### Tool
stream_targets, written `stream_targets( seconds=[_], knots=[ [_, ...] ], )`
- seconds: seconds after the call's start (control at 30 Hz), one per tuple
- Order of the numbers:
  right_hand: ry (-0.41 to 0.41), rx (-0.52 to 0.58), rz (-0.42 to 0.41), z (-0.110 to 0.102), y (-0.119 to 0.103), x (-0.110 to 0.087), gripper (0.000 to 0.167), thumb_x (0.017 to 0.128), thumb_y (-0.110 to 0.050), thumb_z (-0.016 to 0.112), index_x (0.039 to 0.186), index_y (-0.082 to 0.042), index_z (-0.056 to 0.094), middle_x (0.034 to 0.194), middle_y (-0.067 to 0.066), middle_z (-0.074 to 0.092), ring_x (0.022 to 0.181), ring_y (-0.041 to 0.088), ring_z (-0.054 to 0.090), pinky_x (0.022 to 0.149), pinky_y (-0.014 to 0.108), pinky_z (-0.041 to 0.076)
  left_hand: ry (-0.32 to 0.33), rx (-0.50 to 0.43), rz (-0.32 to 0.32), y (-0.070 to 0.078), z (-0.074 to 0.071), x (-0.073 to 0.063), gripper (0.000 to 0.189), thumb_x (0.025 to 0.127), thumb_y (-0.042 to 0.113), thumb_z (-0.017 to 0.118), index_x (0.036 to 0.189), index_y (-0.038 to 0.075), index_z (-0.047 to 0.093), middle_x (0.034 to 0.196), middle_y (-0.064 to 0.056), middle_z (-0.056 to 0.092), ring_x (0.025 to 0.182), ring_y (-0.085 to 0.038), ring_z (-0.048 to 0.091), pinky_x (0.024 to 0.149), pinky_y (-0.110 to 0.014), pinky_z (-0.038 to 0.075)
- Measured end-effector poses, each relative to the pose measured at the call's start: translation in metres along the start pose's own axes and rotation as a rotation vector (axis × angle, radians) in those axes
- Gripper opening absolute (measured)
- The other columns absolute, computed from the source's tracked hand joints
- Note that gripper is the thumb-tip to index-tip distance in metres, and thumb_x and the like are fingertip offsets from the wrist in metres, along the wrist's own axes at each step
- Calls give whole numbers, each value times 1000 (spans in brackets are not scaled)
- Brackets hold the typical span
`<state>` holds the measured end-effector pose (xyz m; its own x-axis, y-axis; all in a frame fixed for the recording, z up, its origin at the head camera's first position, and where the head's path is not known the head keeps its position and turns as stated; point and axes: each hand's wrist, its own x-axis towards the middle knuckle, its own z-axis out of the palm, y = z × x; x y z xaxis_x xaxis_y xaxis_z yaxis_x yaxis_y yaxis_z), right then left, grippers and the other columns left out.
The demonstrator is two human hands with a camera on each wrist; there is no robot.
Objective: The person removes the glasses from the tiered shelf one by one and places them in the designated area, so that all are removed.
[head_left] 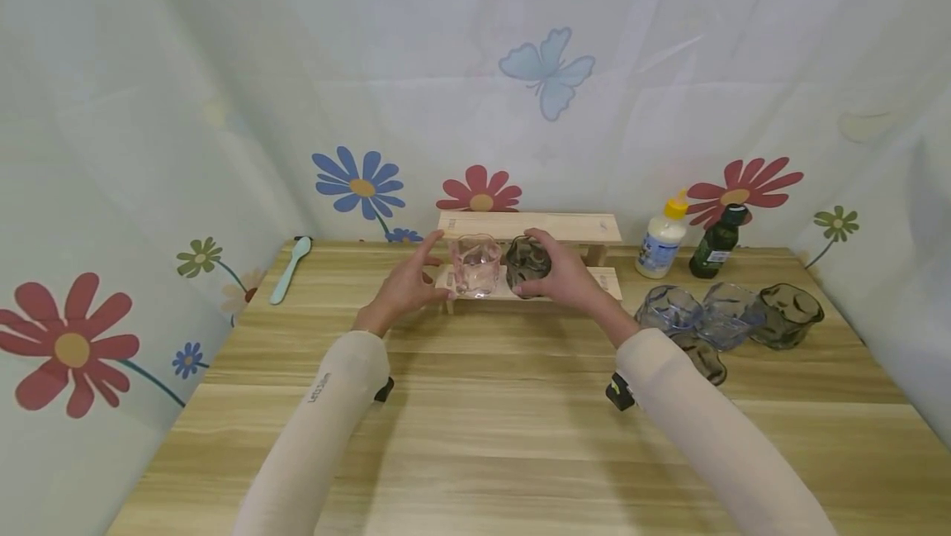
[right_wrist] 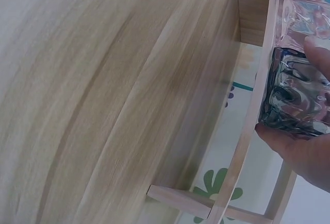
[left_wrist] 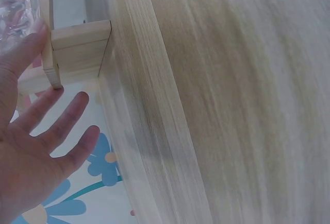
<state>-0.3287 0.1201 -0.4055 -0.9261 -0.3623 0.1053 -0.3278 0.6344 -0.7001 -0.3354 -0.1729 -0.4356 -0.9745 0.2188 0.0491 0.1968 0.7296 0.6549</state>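
Note:
A pale wooden two-tier shelf point(head_left: 605, 280) stands at the back of the table. On its lower tier a clear pink glass point(head_left: 477, 268) sits beside a dark grey glass point(head_left: 526, 268). My right hand point(head_left: 568, 276) grips the grey glass between thumb and fingers, seen close in the right wrist view, where the wavy grey glass point(right_wrist: 296, 92) is right at the shelf's front edge. At the shelf's left end is my left hand point(head_left: 404, 288), its thumb by the front edge near the pink glass. Its other fingers point(left_wrist: 67, 116) spread fairly straight in the left wrist view.
To the right stand two bluish glasses point(head_left: 731, 317), a dark glass point(head_left: 789, 317) and another dark glass point(head_left: 702, 357) partly behind my right sleeve. Behind them are a yellow-capped white bottle point(head_left: 660, 245) and a dark green bottle point(head_left: 716, 247). A mint spoon point(head_left: 290, 270) lies at the back left.

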Motion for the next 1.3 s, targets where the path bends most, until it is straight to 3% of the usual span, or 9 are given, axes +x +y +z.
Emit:
stream_targets(
  seconds=[0.57,0.93,1.13,1.3],
  knots=[
    [14,-43,17,-5,-6,-9,92,77,-26,87,153,-20,35,142,23,52,126,42,54,101,58,46,-6,14,16,-1,-1,0,109,79,23,86,158,39,14,141,-16,59,103,-35,67,90,-52,53],
    [73,-47,-35,-28,-12,-26,88,75,-23,88,149,-16,40,126,28,61,114,42,60,93,57,50,5,18,26,-3,-1,-1,109,79,23,86,159,39,14,140,-15,60,104,-36,68,91,-53,52],
    [71,11,-36,-44,-11,-41,87,78,-19,86,150,-14,38,133,27,58,122,41,59,95,56,49,-8,3,20,-2,0,-1,109,79,23,86,158,40,13,142,-15,58,105,-37,67,92,-53,52],
    [104,-11,-42,-58,-7,-56,87,78,-21,86,150,-14,38,132,26,60,119,41,60,93,57,50,-8,0,17,-2,0,-1,109,80,23,85,158,41,12,143,-15,57,107,-37,67,93,-54,52]
  ],
)
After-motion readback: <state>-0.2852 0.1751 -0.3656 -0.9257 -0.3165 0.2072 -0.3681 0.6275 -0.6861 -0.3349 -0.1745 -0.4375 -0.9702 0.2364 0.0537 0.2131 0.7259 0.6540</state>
